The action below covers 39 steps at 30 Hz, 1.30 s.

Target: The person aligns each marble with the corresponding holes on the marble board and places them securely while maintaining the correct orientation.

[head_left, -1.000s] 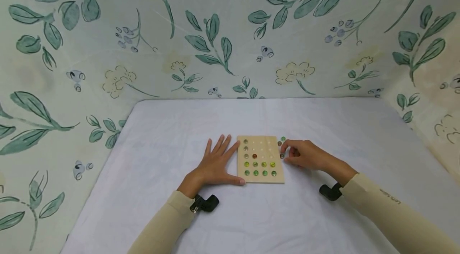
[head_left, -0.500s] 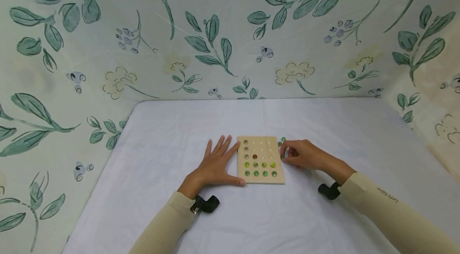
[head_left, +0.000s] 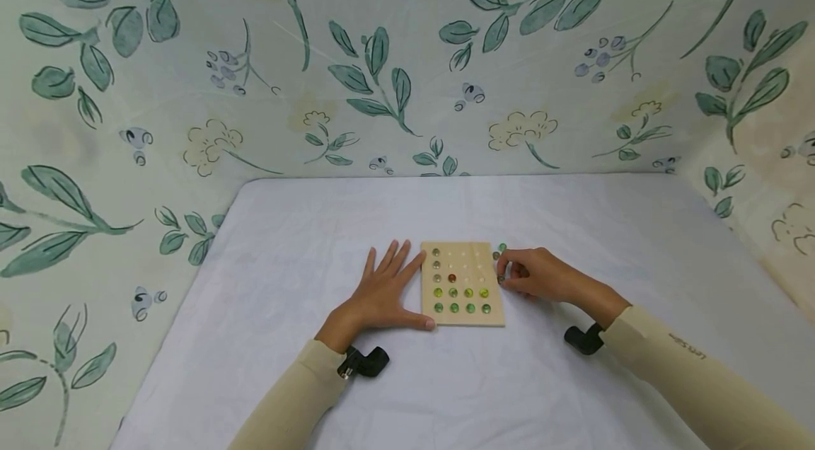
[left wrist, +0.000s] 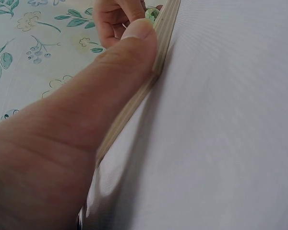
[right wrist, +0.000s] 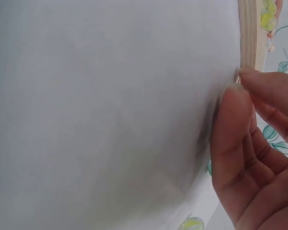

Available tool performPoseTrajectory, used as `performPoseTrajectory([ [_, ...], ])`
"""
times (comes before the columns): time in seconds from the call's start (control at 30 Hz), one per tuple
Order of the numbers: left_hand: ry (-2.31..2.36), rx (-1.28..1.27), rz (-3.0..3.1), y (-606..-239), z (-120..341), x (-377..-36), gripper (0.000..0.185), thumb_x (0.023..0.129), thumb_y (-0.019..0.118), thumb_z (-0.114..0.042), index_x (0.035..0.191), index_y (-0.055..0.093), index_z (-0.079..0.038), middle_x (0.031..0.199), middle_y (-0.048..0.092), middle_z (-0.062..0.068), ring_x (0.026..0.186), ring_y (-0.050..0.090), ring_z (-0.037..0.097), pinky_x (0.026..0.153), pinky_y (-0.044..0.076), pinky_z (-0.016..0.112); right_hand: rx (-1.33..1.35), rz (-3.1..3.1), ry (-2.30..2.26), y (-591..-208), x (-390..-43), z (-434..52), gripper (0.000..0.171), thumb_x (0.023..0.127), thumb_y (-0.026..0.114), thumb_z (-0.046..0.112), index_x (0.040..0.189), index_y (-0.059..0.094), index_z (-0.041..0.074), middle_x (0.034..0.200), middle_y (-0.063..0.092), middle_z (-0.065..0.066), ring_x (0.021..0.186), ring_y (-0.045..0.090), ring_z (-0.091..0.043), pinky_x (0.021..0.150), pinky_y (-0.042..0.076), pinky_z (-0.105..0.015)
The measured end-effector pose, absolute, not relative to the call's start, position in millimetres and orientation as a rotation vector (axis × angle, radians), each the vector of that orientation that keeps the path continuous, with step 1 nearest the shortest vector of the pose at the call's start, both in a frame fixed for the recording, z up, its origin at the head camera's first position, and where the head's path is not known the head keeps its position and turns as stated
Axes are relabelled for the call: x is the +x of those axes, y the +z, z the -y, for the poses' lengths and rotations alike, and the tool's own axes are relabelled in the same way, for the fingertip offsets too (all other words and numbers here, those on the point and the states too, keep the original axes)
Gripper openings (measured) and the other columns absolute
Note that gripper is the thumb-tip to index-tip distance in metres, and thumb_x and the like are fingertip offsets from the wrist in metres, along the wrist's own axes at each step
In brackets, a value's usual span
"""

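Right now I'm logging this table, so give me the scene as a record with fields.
Surface: white cloth
Board: pale wood, flat
Nearest row: four green marbles
Next row: four yellow-green marbles
Left column beyond: three clear marbles
Beside those: one reddish marble
Loose: green marble, dark marble
Left grip: fingers spread, touching board
Right grip: pinching a small marble beside board

Head cam high, facing fwd/down; L+R wrist cams (head_left: 374,361) (head_left: 584,340) low, v close, both catch board (right wrist: 249,36)

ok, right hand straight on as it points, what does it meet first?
Likely the side edge of the wooden board, just past the marble its fingers pinch; gap unclear.
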<state>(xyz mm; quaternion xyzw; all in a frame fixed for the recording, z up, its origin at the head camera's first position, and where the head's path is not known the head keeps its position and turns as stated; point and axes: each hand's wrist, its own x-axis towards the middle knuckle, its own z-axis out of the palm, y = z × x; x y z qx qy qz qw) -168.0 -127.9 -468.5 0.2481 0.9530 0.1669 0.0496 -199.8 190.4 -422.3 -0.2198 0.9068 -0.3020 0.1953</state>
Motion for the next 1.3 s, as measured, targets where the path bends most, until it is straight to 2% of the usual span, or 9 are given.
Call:
performPoseTrajectory([
  [0.5,0.469,0.748,-2.905,-469,127,-168,0.122,0.062,0.057,-0.088,0.157,0.010,-0.026,0.162,0.000,0.006,0.148,-0.007,0.027,0.113,-0.009,0.056,-0.627,-2.539,-0.879,-417,-199,-191,0.015,0.089,0.070,0.012,0.101,0.061,0.013,0.077,0.057,-0.005,0.056,0.056,-0.019,0.049,0.051,-0.029],
  [0.87,0.492,0.748,-2.903,-468,128,-168,0.122,0.062,0.058,-0.087,0.157,0.011,-0.026,0.162,0.001,0.006,0.148,-0.007,0.026,0.113,-0.009,0.057,-0.656,-2.535,-0.917,-414,-203,-184,0.014,0.090,0.068,0.009,0.101,0.062,0.016,0.080,0.057,-0.004,0.053,0.056,-0.017,0.047,0.052,-0.031],
  [1.3,0.490,0.747,-2.889,-467,128,-168,0.121,0.064,0.059,-0.086,0.157,0.009,-0.026,0.162,-0.001,0.006,0.148,-0.008,0.026,0.113,-0.010,0.056,-0.689,-2.488,-0.944,-410,-207,-166,0.011,0.092,0.066,0.011,0.100,0.062,0.015,0.082,0.058,-0.005,0.062,0.057,-0.021,0.048,0.052,-0.031],
])
